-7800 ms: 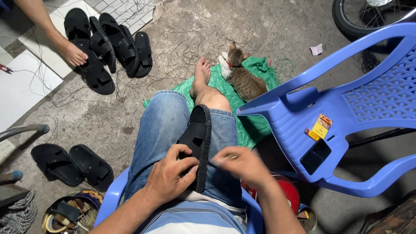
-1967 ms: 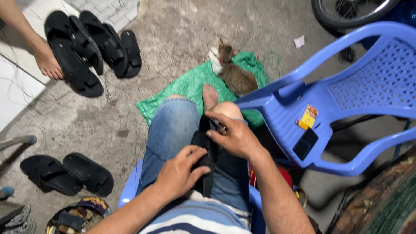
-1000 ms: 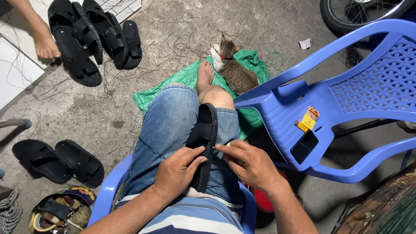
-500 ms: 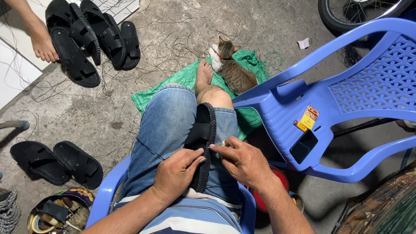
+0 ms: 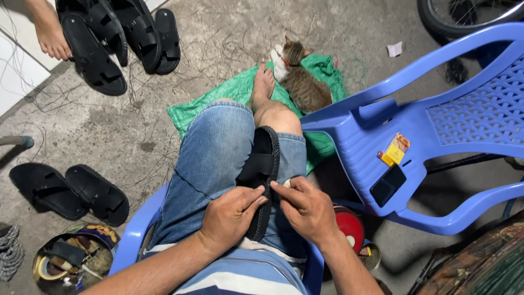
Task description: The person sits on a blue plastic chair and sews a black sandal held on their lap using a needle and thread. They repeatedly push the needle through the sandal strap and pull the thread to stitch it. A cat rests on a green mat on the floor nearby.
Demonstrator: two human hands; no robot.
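Hands barely shifted, sandal (image 5: 263, 173) lengthwise along thigh

R hand (image 5: 308, 210) back from knee to sandal (image 5: 262, 180) edge — now fingertip-to-fingertip w/ L hand (image 5: 232, 216).

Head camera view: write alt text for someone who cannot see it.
A seated person's left hand and right hand grip a black sandal lying on their lap. A cat lies on a green cloth by their bare foot, with more black sandals on the concrete floor and a tipped blue plastic chair to the right.
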